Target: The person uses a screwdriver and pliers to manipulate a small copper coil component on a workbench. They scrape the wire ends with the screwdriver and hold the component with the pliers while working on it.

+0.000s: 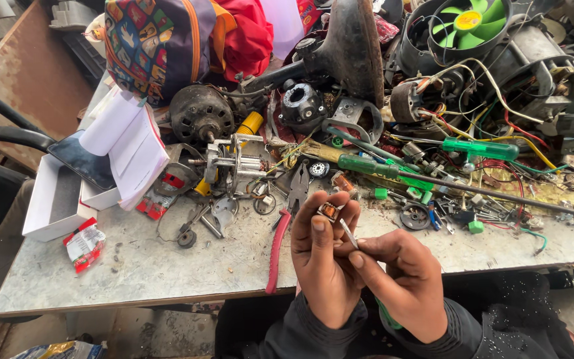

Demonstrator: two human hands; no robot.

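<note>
My left hand (325, 256) is raised over the bench's front edge, fingers pinched around a small copper-wound motor part (328, 211). My right hand (403, 279) grips a thin screwdriver (348, 233) whose metal tip points up at that part; its green handle shows below the palm. Both hands sit close together, just in front of the grey bench top (134, 262).
Red-handled pliers (282, 233) lie left of my hands. Green screwdrivers (383, 168), a round motor (200, 113), a green fan (470, 21), tangled wires and small parts crowd the back. A white box (51, 203), papers and a colourful bag (154, 40) sit left.
</note>
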